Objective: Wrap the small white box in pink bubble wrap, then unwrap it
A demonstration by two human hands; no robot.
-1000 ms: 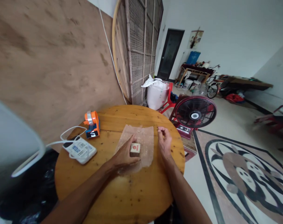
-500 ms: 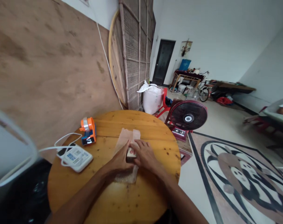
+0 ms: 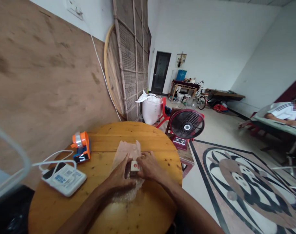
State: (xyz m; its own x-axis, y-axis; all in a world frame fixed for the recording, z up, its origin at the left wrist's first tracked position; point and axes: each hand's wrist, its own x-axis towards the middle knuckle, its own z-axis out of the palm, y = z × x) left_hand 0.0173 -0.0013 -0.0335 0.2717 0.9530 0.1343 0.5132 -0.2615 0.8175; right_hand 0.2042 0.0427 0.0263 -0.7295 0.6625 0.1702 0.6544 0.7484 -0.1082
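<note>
A small box, whitish with red marks on its top, sits between my hands over the middle of the round wooden table. My right hand grips its right side with bent fingers. On the left, my left hand curves around the box in a C shape, thumb and fingers apart, with a dark gap between palm and box. Whether its fingertips touch the box I cannot tell. Under both hands lies a translucent sheet of plastic wrap, which looks bubbly at its near end.
At the table's left are a white power bank-like device with cables and an orange-and-blue gadget. A dark red fan stands beyond the table's right edge. Farther right, a person sits at another table.
My left hand has loosened and its fingers have spread away from the box, while my right hand keeps hold. The camera view has shifted right and up, showing more of the seated person.
</note>
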